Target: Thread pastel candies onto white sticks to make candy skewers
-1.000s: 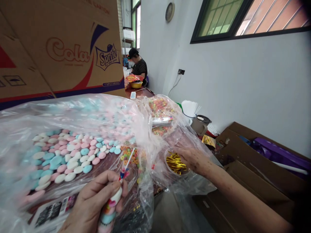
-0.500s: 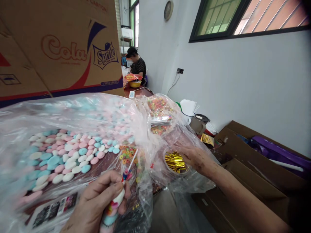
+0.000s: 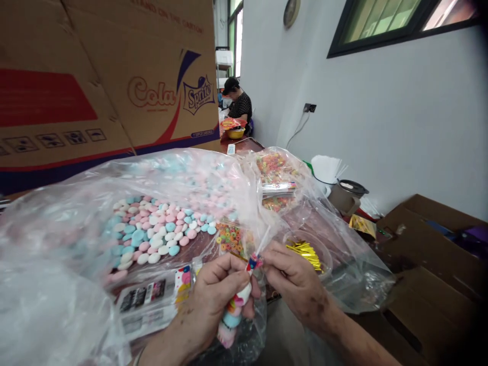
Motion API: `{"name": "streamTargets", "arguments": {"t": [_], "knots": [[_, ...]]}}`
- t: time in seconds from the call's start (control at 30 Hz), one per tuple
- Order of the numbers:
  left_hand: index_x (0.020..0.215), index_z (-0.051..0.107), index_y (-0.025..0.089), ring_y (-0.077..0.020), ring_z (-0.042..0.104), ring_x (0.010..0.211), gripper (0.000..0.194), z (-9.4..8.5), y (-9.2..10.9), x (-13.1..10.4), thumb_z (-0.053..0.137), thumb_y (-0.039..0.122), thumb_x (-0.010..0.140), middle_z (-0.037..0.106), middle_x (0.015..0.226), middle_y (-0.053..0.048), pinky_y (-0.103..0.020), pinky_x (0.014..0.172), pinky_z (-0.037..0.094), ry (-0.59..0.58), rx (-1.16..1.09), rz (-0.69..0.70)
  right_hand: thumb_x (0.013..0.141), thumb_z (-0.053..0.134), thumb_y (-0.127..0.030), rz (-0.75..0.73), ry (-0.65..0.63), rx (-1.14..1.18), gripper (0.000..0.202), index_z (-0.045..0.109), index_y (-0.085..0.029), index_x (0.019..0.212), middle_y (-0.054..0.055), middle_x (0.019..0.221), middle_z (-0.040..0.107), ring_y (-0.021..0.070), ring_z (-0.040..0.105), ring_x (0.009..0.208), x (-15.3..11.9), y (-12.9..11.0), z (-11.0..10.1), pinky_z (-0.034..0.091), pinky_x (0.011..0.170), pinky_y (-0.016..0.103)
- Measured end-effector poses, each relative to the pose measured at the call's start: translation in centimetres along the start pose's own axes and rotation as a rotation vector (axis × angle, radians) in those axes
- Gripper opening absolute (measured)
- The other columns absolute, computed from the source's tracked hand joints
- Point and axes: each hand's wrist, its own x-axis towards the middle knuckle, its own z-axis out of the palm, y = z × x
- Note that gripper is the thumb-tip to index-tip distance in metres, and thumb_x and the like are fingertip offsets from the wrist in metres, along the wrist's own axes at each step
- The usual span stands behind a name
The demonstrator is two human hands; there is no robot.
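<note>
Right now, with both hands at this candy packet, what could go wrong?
If the left hand loosened its grip, the candy packet might slip, perhaps spilling sweets. The right hand is close to the clear tub of gold ties, so a careless swing could tip it. Loose plastic sheeting spreads near the tub, and a snag might drag it.

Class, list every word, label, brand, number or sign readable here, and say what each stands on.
"Cola": the cardboard carton.
"Sprite": the same carton, beside "Cola".
"STAND ON THE CARTON": the same carton's top, partly cut off.
Too small or blurred to read: the carton's purple strip and boxed symbols, the printed plastic packaging, the wall clock.
</note>
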Motion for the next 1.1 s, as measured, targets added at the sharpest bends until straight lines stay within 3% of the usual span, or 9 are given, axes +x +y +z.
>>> {"name": "streamTargets", "arguments": {"t": [0.23, 0.47, 0.53, 0.63, 0.7, 0.8, 0.93, 1.0, 1.1], "knots": [[0.086, 0.054, 0.019, -0.0097, 0.059, 0.041, 0.028, -0.5, 0.0, -0.3, 0.074, 0.034, 0.075, 0.069, 0.062, 0.000, -0.015, 0.040, 0.034, 0.101, -0.076, 0.020, 0.084, 0.046, -0.008, 0.005, -0.058, 0.063, 0.028, 0.070, -0.022, 0.083, -0.001, 0.073, 0.056, 0.0121, 0.057, 0.065, 0.2, 0.1, 1.1, 0.043, 0.060, 0.020], [0.075, 0.056, 0.017, -0.0092, 0.057, 0.042, 0.025, -0.7, -0.1, -0.2, 0.071, 0.037, 0.076, 0.068, 0.061, 0.000, -0.016, 0.040, 0.037, 0.174, 0.008, 0.041, 0.090, 0.049, -0.011, 0.042, -0.098, 0.048, 0.023, 0.066, -0.020, 0.078, -0.001, 0.073, 0.059, 0.0125, 0.058, 0.068, 0.4, -0.5, 1.5, 0.044, 0.064, 0.022], [0.075, 0.056, 0.018, -0.0094, 0.057, 0.042, 0.024, -0.7, -0.3, 0.0, 0.069, 0.039, 0.076, 0.065, 0.058, 0.001, -0.015, 0.039, 0.034, 0.217, 0.114, 0.039, 0.092, 0.049, -0.010, -0.018, -0.098, -0.058, 0.022, 0.065, -0.019, 0.080, -0.001, 0.074, 0.059, 0.0131, 0.057, 0.068, 0.3, -0.4, 1.8, 0.044, 0.064, 0.023], [0.070, 0.053, 0.019, -0.0093, 0.054, 0.039, 0.019, -0.8, -0.5, 0.5, 0.062, 0.036, 0.076, 0.056, 0.052, 0.006, -0.016, 0.037, 0.033, 0.244, 0.257, 0.029, 0.097, 0.041, -0.009, -0.284, 0.009, -0.384, 0.029, 0.064, -0.017, 0.081, 0.003, 0.072, 0.057, 0.0168, 0.051, 0.067, 0.0, -0.1, 2.4, 0.040, 0.062, 0.028], [0.069, 0.052, 0.020, -0.0099, 0.053, 0.039, 0.012, -1.1, -0.1, 0.7, 0.058, 0.029, 0.076, 0.050, 0.049, 0.008, -0.017, 0.038, 0.035, 0.193, 0.349, 0.002, 0.101, 0.035, -0.010, -0.499, 0.032, -0.546, 0.034, 0.065, -0.014, 0.085, 0.006, 0.072, 0.057, 0.0198, 0.049, 0.069, -0.1, 0.0, 2.3, 0.039, 0.063, 0.033], [0.070, 0.059, 0.020, -0.0105, 0.057, 0.042, 0.004, -1.6, 1.2, 0.9, 0.055, 0.019, 0.070, 0.057, 0.053, 0.006, -0.017, 0.039, 0.037, -0.025, 0.482, -0.138, 0.104, 0.030, -0.011, -0.682, -0.099, -0.552, 0.039, 0.067, -0.014, 0.092, 0.009, 0.085, 0.064, 0.0220, 0.053, 0.081, 0.1, 0.1, 1.5, 0.044, 0.073, 0.036], [0.059, 0.064, 0.019, -0.0098, 0.054, 0.039, 0.009, -2.1, 2.7, 1.2, 0.057, 0.013, 0.058, 0.063, 0.054, 0.004, -0.018, 0.040, 0.041, -0.367, 0.495, -0.375, 0.106, 0.025, -0.014, -0.727, -0.402, -0.422, 0.042, 0.066, -0.016, 0.096, 0.009, 0.103, 0.067, 0.0197, 0.055, 0.086, 0.7, 0.1, 0.5, 0.046, 0.074, 0.034], [0.052, 0.063, 0.020, -0.0116, 0.052, 0.036, 0.005, -2.3, 2.7, 1.5, 0.066, 0.019, 0.056, 0.061, 0.048, 0.005, -0.021, 0.037, 0.041, -0.450, 0.470, -0.455, 0.108, 0.026, -0.016, -0.726, -0.519, -0.350, 0.040, 0.065, -0.017, 0.100, 0.006, 0.099, 0.067, 0.0182, 0.055, 0.083, 1.0, 0.2, 0.5, 0.044, 0.070, 0.032], [0.046, 0.062, 0.021, -0.0131, 0.051, 0.035, 0.024, -2.5, 2.3, 1.7, 0.082, 0.034, 0.048, 0.058, 0.043, 0.005, -0.024, 0.035, 0.042, -0.487, 0.436, -0.535, 0.109, 0.026, -0.017, -0.760, -0.567, -0.240, 0.038, 0.063, -0.018, 0.098, 0.002, 0.085, 0.066, 0.0162, 0.055, 0.077, 1.6, 0.0, 0.7, 0.043, 0.070, 0.029]]}}
